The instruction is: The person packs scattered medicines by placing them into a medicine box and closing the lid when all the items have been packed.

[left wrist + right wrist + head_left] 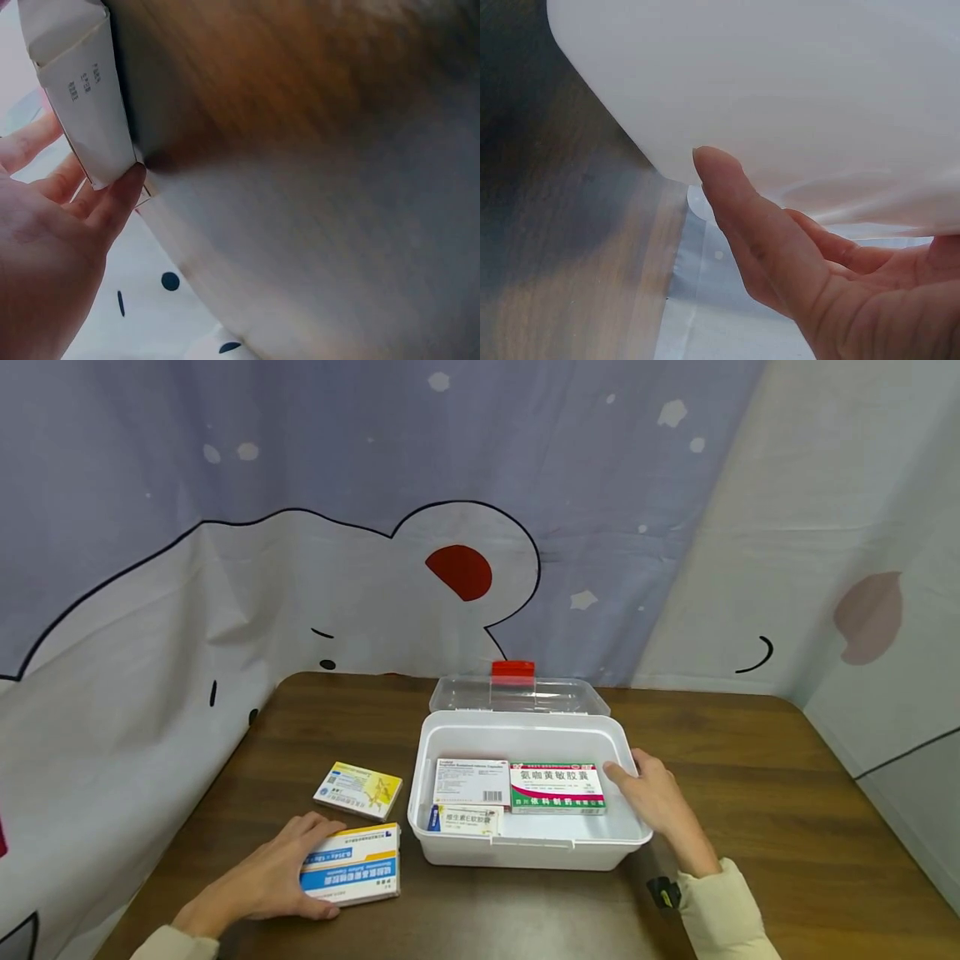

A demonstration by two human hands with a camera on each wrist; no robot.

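Note:
My left hand (281,872) grips a white and blue medicine box (351,864) at its left end, thumb on the near side and fingers on the far side. The left wrist view shows the box's white end flap (90,97) between the fingers. With the thumb over the right rim and fingers outside, my right hand (660,793) holds a white plastic storage box (532,853). Inside it lie a white box with small print (471,781), a green, white and pink capsule box (557,789) and a small vitamin E box (467,820).
A yellow and white medicine box (358,791) lies just beyond my left hand. The storage box's clear lid (465,695) is swung back, its red latch (513,670) upward. A patterned curtain (360,602) hangs behind the brown wooden table (750,777).

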